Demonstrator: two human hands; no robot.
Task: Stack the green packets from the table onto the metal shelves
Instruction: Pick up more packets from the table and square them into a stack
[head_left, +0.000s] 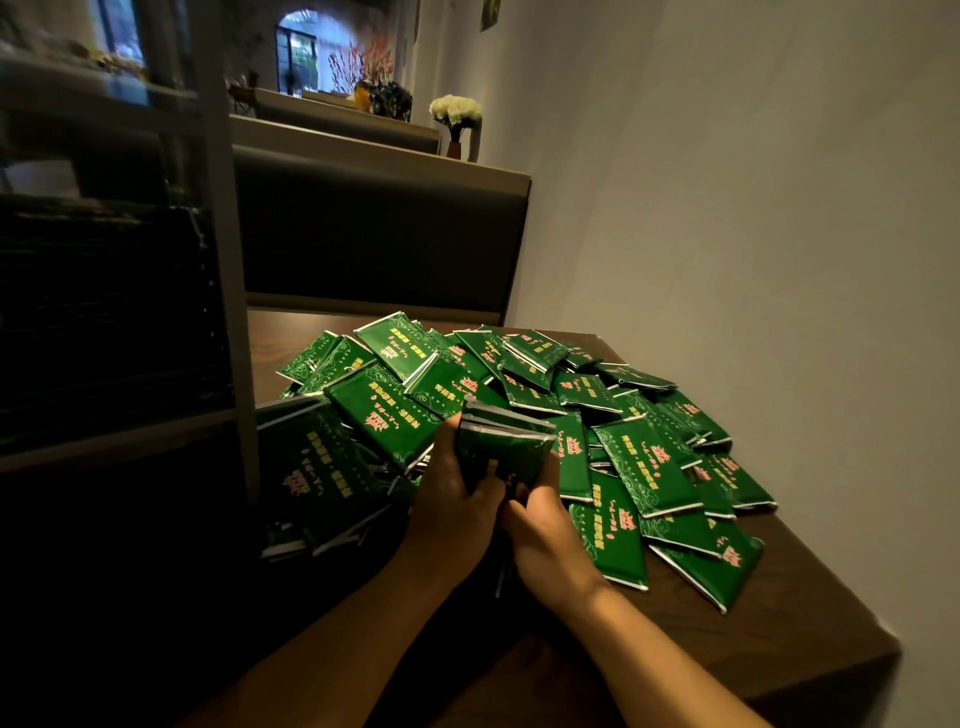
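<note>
A loose heap of green packets (631, 452) with red print covers the dark wooden table (779, 639). Above the heap's near side I hold a small bundle of green packets (498, 449) upright between both hands. My left hand (457, 499) grips its left side and my right hand (545, 535) grips its lower right edge. The metal shelves (228, 260) stand at the left, touching the table's left side. A dark stack of packets (104, 322) fills one shelf level, hard to make out in the shadow.
A plain wall runs along the table's right side. Behind the table stands a dark padded bench back (379, 234) with a ledge carrying a vase of white flowers (457, 119). The table's near right corner (883, 654) is close to me.
</note>
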